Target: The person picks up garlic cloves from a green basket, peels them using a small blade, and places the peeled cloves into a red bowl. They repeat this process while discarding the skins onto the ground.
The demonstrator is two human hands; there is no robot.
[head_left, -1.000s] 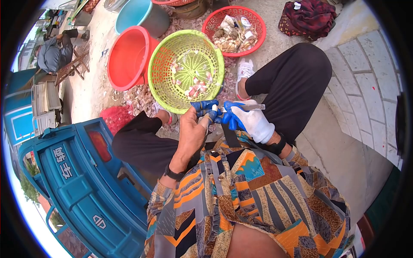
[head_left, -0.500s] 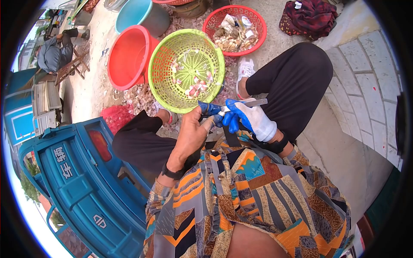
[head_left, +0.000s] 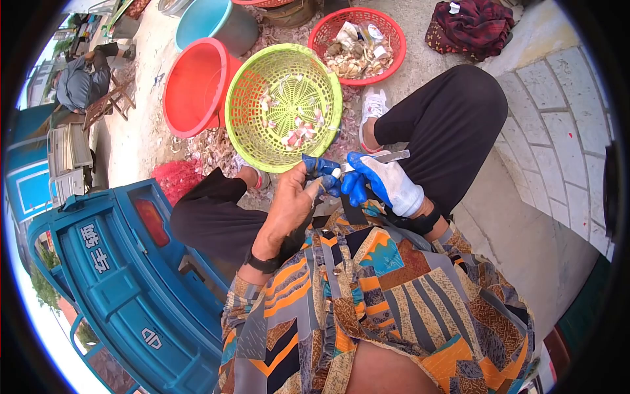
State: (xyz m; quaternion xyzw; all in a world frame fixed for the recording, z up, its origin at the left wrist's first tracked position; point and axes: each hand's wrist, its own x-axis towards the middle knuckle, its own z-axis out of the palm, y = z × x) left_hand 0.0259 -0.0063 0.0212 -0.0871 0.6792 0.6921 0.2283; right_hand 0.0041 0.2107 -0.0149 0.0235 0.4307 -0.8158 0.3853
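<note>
My left hand (head_left: 292, 200), bare apart from blue coverings on some fingers, pinches a small white garlic clove (head_left: 336, 173) in front of my lap. Close against it, my right hand (head_left: 392, 184), in a white glove with blue-coated fingers, is closed around a knife (head_left: 396, 156). The knife's flat metal end sticks out to the right above the glove. Just beyond both hands stands a yellow-green plastic basket (head_left: 252, 79), with several pinkish garlic cloves (head_left: 302, 133) at its bottom.
A red bucket (head_left: 190, 88) and a blue-grey bucket (head_left: 239, 33) stand left of the basket. Behind right is a red basket (head_left: 398, 62) of garlic scraps. Garlic skins litter the ground. A blue vehicle (head_left: 125, 276) is at left, a brick wall (head_left: 558, 131) at right. Another person (head_left: 82, 82) sits far left.
The right hand and knife have shifted slightly right, a little apart from the left fingers. More of the white clove's tip shows now.
</note>
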